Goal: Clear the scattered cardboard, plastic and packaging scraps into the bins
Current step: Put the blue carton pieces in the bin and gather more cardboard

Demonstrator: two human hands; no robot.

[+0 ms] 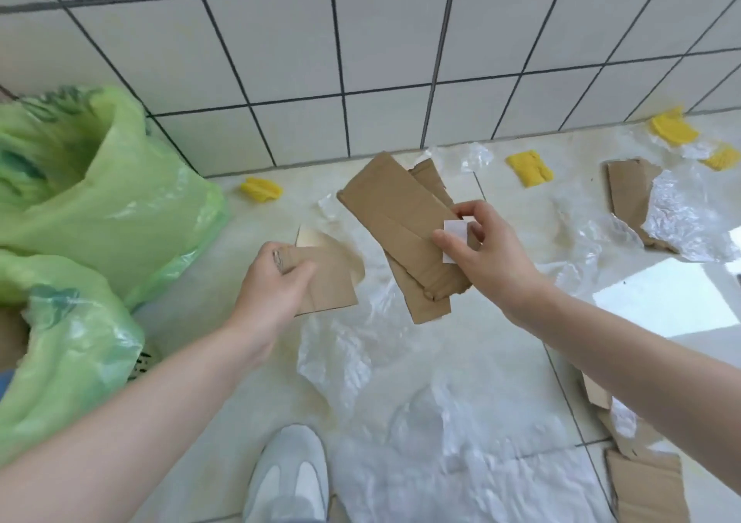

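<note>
My left hand (276,282) grips a small brown cardboard piece (333,278) above the floor. A stack of long brown cardboard strips (397,225) with a white label is held in my right hand (481,250), to the right of the small piece. Two bins lined with green plastic bags stand at the left: a far one (100,185) with its mouth open and a near one (60,354). Clear plastic film (421,410) lies crumpled on the floor under both hands.
Yellow scraps (261,189) (529,167) (673,129) lie along the tiled wall. More cardboard (627,189) and clear plastic (681,217) sit at the right, and cardboard pieces (645,482) at the bottom right. My white shoe (288,478) is at the bottom centre.
</note>
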